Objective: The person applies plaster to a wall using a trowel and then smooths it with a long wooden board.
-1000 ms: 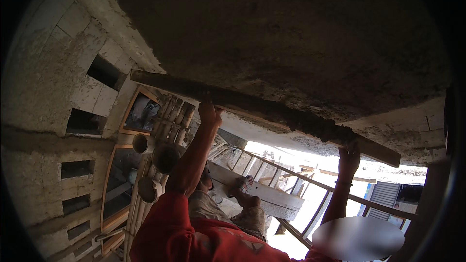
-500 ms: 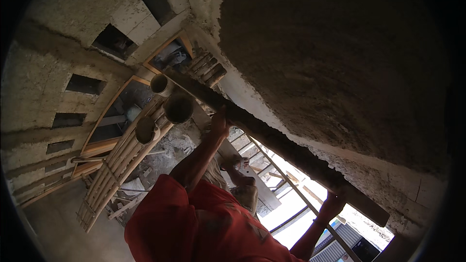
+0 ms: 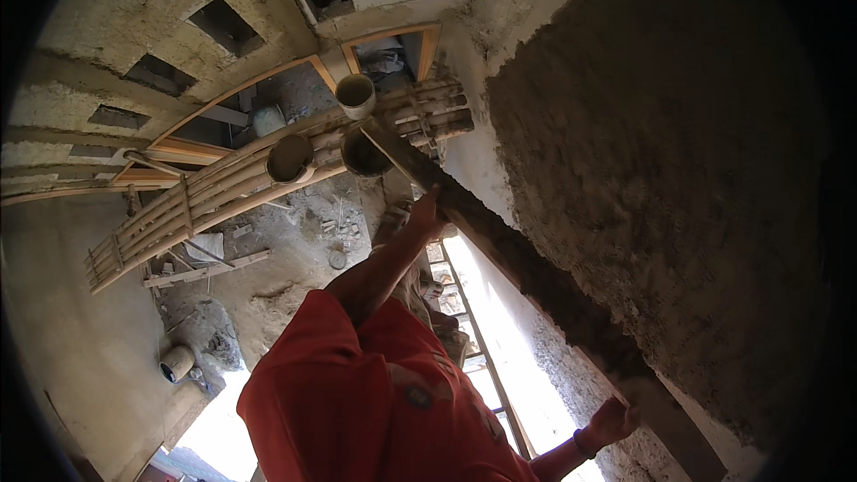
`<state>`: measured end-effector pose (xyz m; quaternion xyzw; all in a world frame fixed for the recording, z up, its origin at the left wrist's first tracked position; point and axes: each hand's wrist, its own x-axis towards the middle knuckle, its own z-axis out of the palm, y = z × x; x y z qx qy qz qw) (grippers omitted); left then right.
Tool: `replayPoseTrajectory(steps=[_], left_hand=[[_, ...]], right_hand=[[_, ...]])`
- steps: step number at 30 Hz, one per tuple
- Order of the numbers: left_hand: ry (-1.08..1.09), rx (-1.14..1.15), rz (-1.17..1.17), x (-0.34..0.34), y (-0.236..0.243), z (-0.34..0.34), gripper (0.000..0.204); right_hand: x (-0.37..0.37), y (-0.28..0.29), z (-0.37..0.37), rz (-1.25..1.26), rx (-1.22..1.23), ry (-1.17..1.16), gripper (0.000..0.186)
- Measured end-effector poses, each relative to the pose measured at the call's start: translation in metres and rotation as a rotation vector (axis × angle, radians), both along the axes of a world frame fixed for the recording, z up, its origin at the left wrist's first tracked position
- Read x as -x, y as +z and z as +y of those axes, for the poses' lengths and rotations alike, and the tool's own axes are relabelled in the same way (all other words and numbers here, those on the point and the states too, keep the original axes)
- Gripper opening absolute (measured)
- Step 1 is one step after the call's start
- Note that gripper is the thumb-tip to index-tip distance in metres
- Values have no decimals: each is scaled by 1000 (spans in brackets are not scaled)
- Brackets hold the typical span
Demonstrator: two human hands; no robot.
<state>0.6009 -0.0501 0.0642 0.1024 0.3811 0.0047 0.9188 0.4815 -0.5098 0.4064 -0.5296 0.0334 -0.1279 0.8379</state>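
A long wooden board [image 3: 527,268], caked with wet mortar along its wall-side edge, slants across the view beside the plastered wall [image 3: 652,170]. My left hand [image 3: 429,211] is closed on its edge, nearer the far end. My right hand [image 3: 614,421] is curled at the edge near the other end; its fingertips are blurred against the mortar. The board's far tip overlaps a dark bucket [image 3: 361,157]. Dark, rough mortar covers much of the wall, and the board lies close along it; whether they touch is hard to tell.
A bamboo platform [image 3: 223,187] holds the dark bucket, a pale bucket [image 3: 355,98] and another bucket [image 3: 290,161]. A ladder [image 3: 473,326] stands below me, by a bright opening. Rubble and planks [image 3: 210,270] lie on the floor far below. Orange-brown frames [image 3: 420,45] line the opposite wall.
The view has turned, so the platform and buckets now lie differently. The board sits steeper, its far tip now over the dark bucket. My right hand has moved lower in view.
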Motion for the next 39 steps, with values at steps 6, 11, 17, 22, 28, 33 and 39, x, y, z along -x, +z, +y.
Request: replayPoseTrajectory(steps=[6, 11, 17, 22, 28, 33, 39], left_hand=[[436, 425, -320, -7, 7, 54, 59], [675, 121, 1, -8, 29, 110, 74], [810, 117, -139, 11, -24, 153, 81], [819, 213, -56, 7, -81, 172, 79], [832, 182, 94, -1, -110, 185, 76], [468, -487, 229, -26, 17, 157, 67], [66, -1559, -756, 21, 246, 116, 68]], right_hand=[[-94, 59, 180, -160, 286, 172, 36], [-140, 7, 320, -4, 860, 213, 46], [-113, -30, 434, 35, 803, 435, 59], [-120, -37, 440, -45, 809, 479, 57], [-132, -25, 452, -244, 1151, 465, 58], [-137, -28, 461, -79, 813, 425, 60], [-139, -29, 460, 33, 950, 469, 57]])
